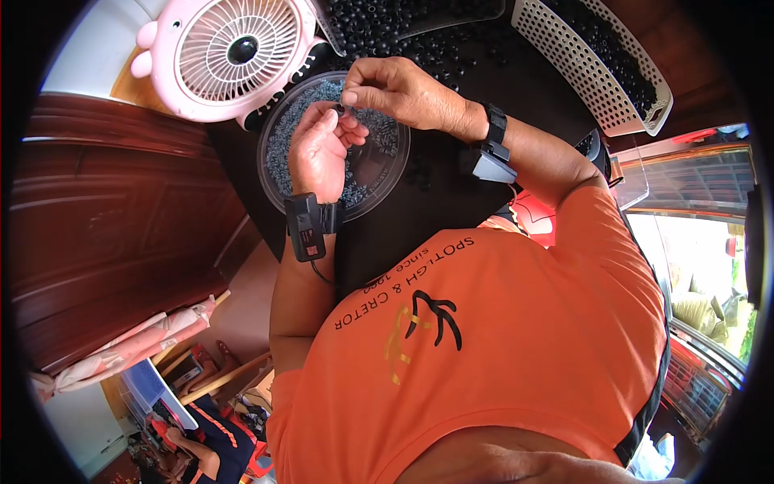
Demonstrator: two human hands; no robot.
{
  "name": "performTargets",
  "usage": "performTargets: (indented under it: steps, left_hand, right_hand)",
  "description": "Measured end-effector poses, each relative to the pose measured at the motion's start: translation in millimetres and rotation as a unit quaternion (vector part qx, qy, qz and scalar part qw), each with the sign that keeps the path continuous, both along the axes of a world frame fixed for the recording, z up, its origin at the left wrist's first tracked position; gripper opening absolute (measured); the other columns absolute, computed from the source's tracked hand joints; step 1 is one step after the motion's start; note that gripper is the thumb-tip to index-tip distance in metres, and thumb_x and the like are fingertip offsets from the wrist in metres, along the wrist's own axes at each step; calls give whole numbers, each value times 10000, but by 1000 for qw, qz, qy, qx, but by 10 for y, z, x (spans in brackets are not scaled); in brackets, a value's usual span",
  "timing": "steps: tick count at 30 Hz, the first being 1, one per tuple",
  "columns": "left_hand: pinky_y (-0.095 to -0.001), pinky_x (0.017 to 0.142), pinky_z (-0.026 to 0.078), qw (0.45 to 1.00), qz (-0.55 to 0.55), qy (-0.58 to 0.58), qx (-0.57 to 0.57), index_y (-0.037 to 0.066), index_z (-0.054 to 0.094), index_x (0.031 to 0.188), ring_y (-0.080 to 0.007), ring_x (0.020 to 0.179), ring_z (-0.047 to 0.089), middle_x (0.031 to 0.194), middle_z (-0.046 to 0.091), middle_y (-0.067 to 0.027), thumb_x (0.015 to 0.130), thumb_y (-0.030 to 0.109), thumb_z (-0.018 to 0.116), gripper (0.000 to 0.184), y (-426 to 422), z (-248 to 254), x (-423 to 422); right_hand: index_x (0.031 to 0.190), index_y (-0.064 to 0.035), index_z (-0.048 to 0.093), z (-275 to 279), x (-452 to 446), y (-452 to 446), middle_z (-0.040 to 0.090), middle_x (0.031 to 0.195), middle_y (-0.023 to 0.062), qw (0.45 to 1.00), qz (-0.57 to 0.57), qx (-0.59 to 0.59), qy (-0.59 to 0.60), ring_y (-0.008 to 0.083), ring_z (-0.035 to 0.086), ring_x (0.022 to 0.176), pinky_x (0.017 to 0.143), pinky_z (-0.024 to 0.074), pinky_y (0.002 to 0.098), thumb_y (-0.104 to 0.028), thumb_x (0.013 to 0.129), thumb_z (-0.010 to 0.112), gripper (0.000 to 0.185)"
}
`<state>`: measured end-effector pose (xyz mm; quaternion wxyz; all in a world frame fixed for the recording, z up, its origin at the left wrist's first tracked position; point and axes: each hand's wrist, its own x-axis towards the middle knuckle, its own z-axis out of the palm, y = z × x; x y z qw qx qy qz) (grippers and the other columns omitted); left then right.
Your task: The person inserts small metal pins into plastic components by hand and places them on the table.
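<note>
My left hand point(321, 153) is palm up over a round clear plastic tray point(385, 189), its fingers curled and pinching a small black piece point(339, 108). Just above it, my right hand point(391, 93) has thumb and forefinger pressed together at the same spot, nearly touching the left fingertips. Whatever the right fingertips grip is too small to make out. Many tiny blue-grey pieces point(278, 149) lie scattered in the tray beneath both hands. A black device is strapped to each wrist.
A pink fan point(242, 50) stands at the tray's upper left. Small black ring-like parts point(367, 28) are heaped at the back, some loose on the dark table point(379, 242). A white perforated basket point(584, 68) with black parts stands at right. Another person's arm point(201, 456) shows lower left.
</note>
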<state>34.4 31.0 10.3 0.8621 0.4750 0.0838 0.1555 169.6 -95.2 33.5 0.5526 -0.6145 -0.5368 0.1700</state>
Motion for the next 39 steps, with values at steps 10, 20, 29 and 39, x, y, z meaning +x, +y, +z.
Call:
performTargets:
  steps: [10,20,29,39]
  left_hand:
    - [-282,681,464,997,19,33,72,18,561,946,-178,729,595,804,582,-68,924,151,499,148,-37,53,-6]
    - [-334,713,476,993,-84,-27,-80,-1,569,940,-243,781,572,837,552,-100,889,258,539,265,-26,-81,6]
    - [-345,721,415,988,-102,-87,-72,41,534,883,-243,810,511,821,504,-86,906,238,525,199,33,-18,-38]
    - [-335,704,460,996,3,-60,-65,81,569,879,-226,755,588,794,578,-72,910,235,520,165,93,-81,-13]
  right_hand:
    - [856,-27,626,64,-30,-51,607,662,61,995,-28,-18,-99,111,562,613,564,456,292,-277,866,676,255]
    - [774,-9,591,29,-77,-13,614,676,8,978,79,-7,194,66,581,617,575,480,216,-239,882,681,270]
    - [968,-36,673,378,380,-278,689,813,90,968,-175,-7,-179,146,649,740,688,505,278,-231,868,651,220]
    - [1000,-44,687,34,916,-936,705,863,84,928,-195,-198,-249,202,672,797,737,516,306,-164,824,653,216]
